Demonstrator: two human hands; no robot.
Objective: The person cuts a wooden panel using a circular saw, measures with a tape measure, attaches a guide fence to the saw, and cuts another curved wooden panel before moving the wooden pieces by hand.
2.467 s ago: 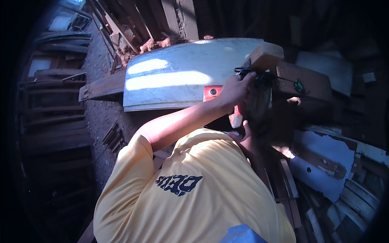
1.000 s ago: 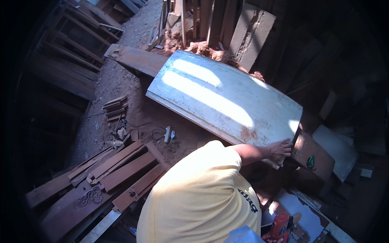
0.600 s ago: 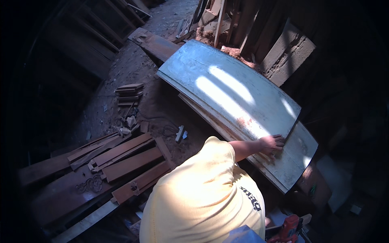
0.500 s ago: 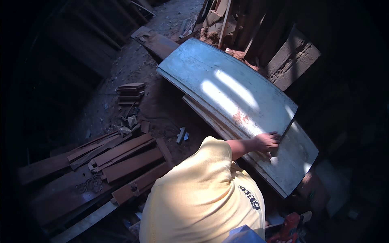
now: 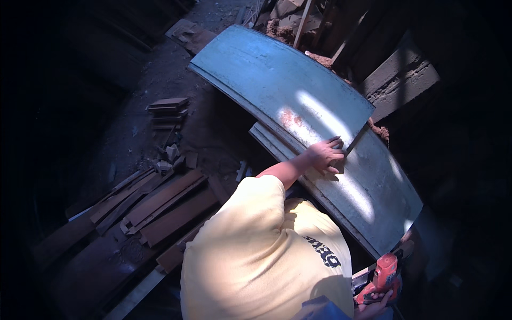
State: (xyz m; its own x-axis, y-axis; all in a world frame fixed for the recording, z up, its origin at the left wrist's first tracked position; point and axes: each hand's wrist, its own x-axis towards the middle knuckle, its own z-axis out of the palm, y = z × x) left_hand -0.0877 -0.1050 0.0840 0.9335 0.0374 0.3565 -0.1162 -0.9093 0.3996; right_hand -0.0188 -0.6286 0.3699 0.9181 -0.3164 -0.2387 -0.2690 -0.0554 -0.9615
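Observation:
My left hand (image 5: 326, 154) is at the near corner of the upper pale-painted wooden panel (image 5: 282, 74), its fingers bent over the end edge. A second pale panel (image 5: 381, 184) lies beneath, its right part bare of the upper one. Low on the right, my right hand (image 5: 376, 305) is closed around a red power tool (image 5: 385, 273) with a black part. The tool's exact kind cannot be made out. It is held beside my body, near the lower panel's end.
Several brown wooden boards (image 5: 173, 216) are piled at the lower left. Beyond them is a small stack of short wood pieces (image 5: 168, 112) on the dirt floor. Reddish shavings (image 5: 282, 32) and a rough slab (image 5: 402, 85) sit beyond the panels, along dark timber.
The upper panel has slid up and left with my left hand, baring more of the lower one. The red tool and my right hand have come further into view.

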